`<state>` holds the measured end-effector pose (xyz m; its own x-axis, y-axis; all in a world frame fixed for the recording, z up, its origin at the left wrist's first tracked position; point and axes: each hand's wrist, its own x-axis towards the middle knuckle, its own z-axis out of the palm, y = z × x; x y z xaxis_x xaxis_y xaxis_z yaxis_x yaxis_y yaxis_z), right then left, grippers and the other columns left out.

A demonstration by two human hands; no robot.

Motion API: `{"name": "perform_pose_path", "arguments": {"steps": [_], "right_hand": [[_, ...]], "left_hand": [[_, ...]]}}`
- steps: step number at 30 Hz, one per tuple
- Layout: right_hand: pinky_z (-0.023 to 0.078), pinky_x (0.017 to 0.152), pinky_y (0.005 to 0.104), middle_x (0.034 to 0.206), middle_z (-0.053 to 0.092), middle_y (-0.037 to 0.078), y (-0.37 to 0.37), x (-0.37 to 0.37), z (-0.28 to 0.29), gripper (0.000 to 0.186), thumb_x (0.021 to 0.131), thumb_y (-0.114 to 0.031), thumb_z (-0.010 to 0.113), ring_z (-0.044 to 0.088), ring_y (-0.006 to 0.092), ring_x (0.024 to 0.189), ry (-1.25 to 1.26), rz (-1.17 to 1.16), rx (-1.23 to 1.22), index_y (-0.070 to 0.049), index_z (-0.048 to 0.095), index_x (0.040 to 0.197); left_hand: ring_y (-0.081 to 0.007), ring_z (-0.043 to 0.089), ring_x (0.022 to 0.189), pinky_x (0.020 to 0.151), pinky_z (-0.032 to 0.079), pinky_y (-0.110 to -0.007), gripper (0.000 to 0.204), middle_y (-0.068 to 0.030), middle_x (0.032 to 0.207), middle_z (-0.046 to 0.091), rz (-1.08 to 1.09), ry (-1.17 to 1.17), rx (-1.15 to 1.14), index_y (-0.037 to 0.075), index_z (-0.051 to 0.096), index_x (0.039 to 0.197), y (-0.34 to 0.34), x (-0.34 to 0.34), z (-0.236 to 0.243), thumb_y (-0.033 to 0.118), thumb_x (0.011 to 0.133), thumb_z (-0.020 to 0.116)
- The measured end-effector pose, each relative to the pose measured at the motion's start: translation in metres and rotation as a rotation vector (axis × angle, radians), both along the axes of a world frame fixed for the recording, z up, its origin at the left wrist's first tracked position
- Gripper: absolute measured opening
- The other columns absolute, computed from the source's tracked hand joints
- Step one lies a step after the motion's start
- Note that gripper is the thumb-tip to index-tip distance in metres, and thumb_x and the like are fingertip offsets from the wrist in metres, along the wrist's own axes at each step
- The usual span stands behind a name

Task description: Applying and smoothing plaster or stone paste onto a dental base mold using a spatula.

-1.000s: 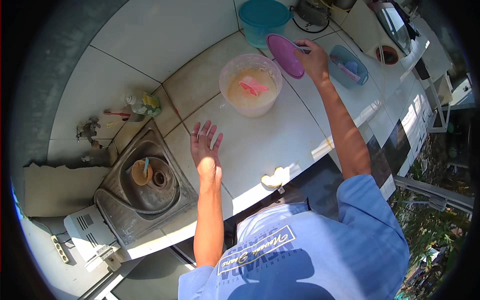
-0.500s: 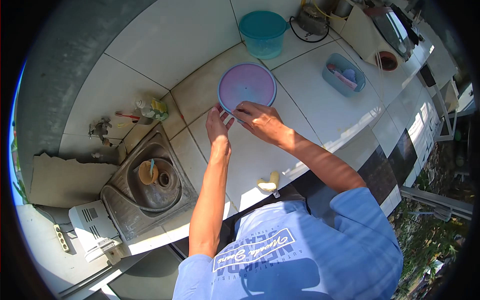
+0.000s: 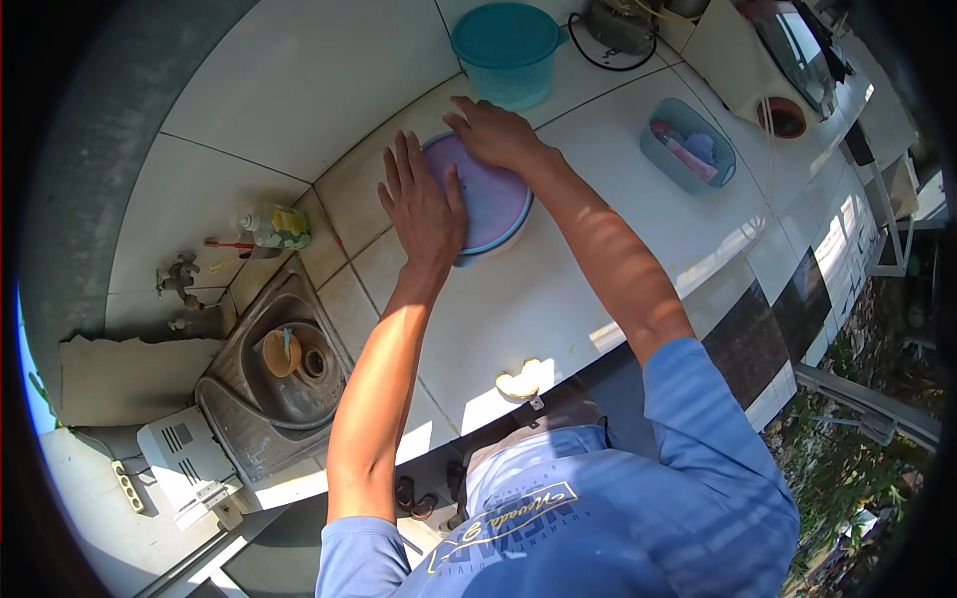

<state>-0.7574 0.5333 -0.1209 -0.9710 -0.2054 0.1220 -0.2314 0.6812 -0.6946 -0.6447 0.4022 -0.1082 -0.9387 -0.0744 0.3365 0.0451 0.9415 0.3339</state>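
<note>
A round container with a purple-pink lid (image 3: pixel 490 199) and a light blue rim stands on the white tiled counter. My left hand (image 3: pixel 424 209) lies along the lid's left edge, its fingers stretched out and slightly apart. Across the far side of the lid rests my right hand (image 3: pixel 493 138), fingers extended and palm down, partly covering it. Neither hand is closed around anything. Just beyond them stands a tall round tub with a teal lid (image 3: pixel 506 38).
On the right sits a blue basket (image 3: pixel 688 146) with small pink and purple items. A steel sink (image 3: pixel 286 374) holding an orange bowl (image 3: pixel 281 353) is at left, below a tap (image 3: pixel 179 276). A yellowish-white peel-like piece (image 3: pixel 525 379) lies at the counter's front edge.
My hands have moved from the lid's near edge to its left and far sides, with fingers now stretched out. More of the container's near side shows.
</note>
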Motion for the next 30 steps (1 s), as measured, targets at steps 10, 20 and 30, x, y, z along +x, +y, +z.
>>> {"name": "perform_pose_path", "arguments": {"steps": [10,20,30], "right_hand": [[0.041,0.093,0.0445,0.126,0.048,0.024,0.0,0.026,0.021,0.055,0.095,-0.042,0.035,0.049,0.0374,0.114,-0.027,-0.012,0.163,-0.004,0.038,0.134],[0.005,0.108,0.0593,0.151,0.01,0.015,-0.008,0.094,0.029,0.065,0.096,-0.045,0.028,0.005,0.0362,0.139,0.284,0.055,0.631,-0.01,0.007,0.146],[0.03,0.105,0.0426,0.14,0.035,0.019,-0.02,0.171,0.093,0.065,0.092,-0.046,0.047,0.036,0.0318,0.129,0.182,0.093,-0.189,-0.003,0.033,0.138]], "left_hand": [[-0.0346,0.027,0.134,0.105,0.025,-0.056,0.054,-0.0148,0.143,0.033,-0.142,-0.051,-0.084,0.003,0.035,0.136,0.001,-0.002,0.009,0.027,0.088,0.042],[-0.0389,0.032,0.128,0.105,0.029,-0.047,0.053,-0.0278,0.135,0.035,-0.095,0.065,0.656,-0.004,0.029,0.135,-0.019,0.007,0.003,0.007,0.085,0.044],[-0.0382,0.046,0.101,0.085,0.038,-0.047,0.039,-0.0185,0.108,0.048,0.252,0.54,0.274,0.001,0.045,0.118,-0.256,0.035,0.019,0.004,0.08,0.054]]}}
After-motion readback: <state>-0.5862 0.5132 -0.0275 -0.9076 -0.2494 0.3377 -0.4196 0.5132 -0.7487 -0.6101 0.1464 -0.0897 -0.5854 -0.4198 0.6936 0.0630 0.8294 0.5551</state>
